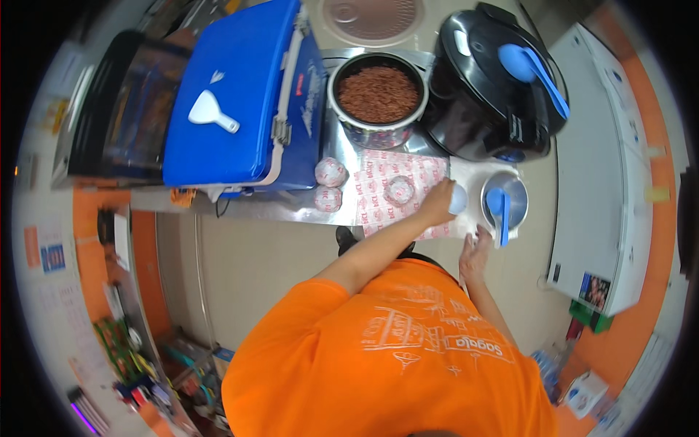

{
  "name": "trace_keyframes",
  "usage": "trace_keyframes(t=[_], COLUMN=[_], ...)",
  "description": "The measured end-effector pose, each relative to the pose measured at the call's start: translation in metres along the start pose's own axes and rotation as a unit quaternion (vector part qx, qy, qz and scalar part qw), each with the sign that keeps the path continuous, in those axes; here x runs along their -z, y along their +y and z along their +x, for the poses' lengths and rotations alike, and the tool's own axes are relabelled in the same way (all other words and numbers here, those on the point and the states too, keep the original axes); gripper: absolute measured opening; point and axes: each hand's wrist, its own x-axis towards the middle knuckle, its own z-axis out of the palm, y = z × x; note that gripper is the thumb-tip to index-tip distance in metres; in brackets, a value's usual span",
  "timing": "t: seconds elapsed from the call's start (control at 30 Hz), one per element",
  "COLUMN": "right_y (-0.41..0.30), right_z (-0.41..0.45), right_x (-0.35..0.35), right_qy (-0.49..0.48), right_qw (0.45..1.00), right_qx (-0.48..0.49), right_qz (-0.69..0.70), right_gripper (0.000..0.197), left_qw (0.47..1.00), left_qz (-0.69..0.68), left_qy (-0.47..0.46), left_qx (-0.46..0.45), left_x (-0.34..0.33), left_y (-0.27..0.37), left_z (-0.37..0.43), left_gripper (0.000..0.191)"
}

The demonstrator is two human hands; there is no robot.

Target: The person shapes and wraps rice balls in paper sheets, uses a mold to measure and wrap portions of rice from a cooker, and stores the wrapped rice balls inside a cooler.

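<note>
My left hand (438, 203) holds a small light-blue cup or scoop (458, 200) at the right side of the printed wrapping paper (377, 213). On that paper, left of the hand, lies a round paper-wrapped ball (400, 190). Two more wrapped balls (331, 172) sit beside the blue cooler. My right hand (475, 255) is near the counter's front edge, below a metal bowl (523, 205), fingers apart and holding nothing. In the bowl rest a blue rice paddle (505, 218) and other utensils. A pot of reddish-brown rice (377, 94) stands behind the paper.
A blue cooler box (229, 147) with a white scoop (206, 109) on its lid stands left. At the back right is a black rice cooker (464, 114), with a blue scoop and paddle (546, 84) on top. A white chest or cabinet (590, 164) stands farther right.
</note>
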Motion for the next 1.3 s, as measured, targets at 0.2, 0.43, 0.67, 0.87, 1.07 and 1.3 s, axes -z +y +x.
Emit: trace_keyframes(t=[0.2,0.43,0.67,0.87,1.07,1.3], right_y=[0.01,-0.163,-0.472,-0.602,-0.587,-0.471], right_z=[0.016,0.095,0.157,0.161,0.182,0.25], right_x=[0.021,-0.01,-0.055,-0.103,-0.14,-0.113], right_qy=[-0.055,-0.125,-0.026,-0.176,-0.215,-0.173], right_qw=[0.997,0.937,0.828,0.768,0.767,0.766], right_qx=[0.048,0.309,0.554,0.571,0.557,0.616], right_qz=[-0.004,0.101,0.082,-0.231,-0.236,-0.057], right_gripper=[0.046,0.038,0.058,0.063,0.034,0.038], left_qw=[0.994,0.989,0.909,0.717,0.749,0.753], left_qz=[0.106,0.058,0.266,0.45,0.405,0.43], left_qy=[-0.024,0.134,0.312,0.532,0.521,0.491], left_qx=[-0.017,-0.032,-0.071,0.019,0.059,0.085], left_x=[-0.008,0.068,0.189,0.328,0.379,0.397], left_y=[0.029,0.027,0.044,0.071,0.075,0.077], left_z=[-0.003,-0.095,-0.112,-0.126,-0.143,-0.113], left_gripper=[0.113,0.099,0.072,0.068,0.083,0.076])
